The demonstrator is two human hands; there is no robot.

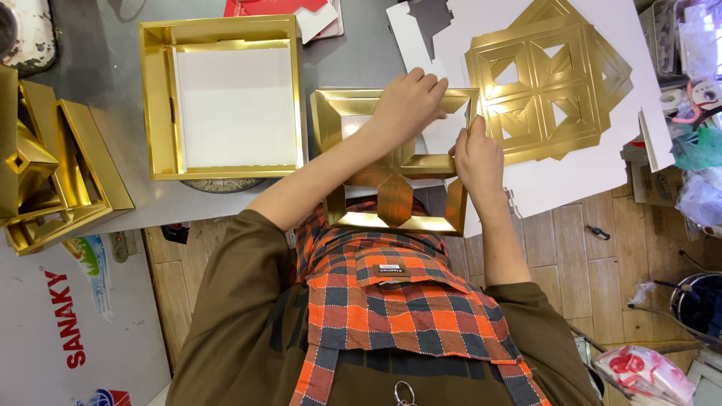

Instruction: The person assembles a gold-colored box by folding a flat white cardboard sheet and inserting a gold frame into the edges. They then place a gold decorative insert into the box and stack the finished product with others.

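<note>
1. Nearest the camera: an orange-and-grey checked apron (406, 301) over brown sleeves, with the gold card insert (395, 162) just beyond it, overhanging the near edge of the table (120, 113).
2. On the insert: left hand (406, 101) curled over its far rail, fingers pressed down on the gold strip; right hand (475, 154) pinching its right-hand rail between thumb and fingertips.
3. Handling, judged from the look: light, thin foil-faced card, stiff along the folds yet easily creased or dented, glossy and likely slippery; best held by the folded outer rails, not the thin cross-pieces at the centre.
4. Left of the insert: an open gold box (222, 98) with a white liner; further left, a stack of gold box parts (53, 173).
5. Right of and beyond the insert: flat gold lattice sheets (545, 83) on white paper.
6. Hard to tell: the insert's near half partly masked by forearms; right-edge clutter blurred and cut off.
</note>
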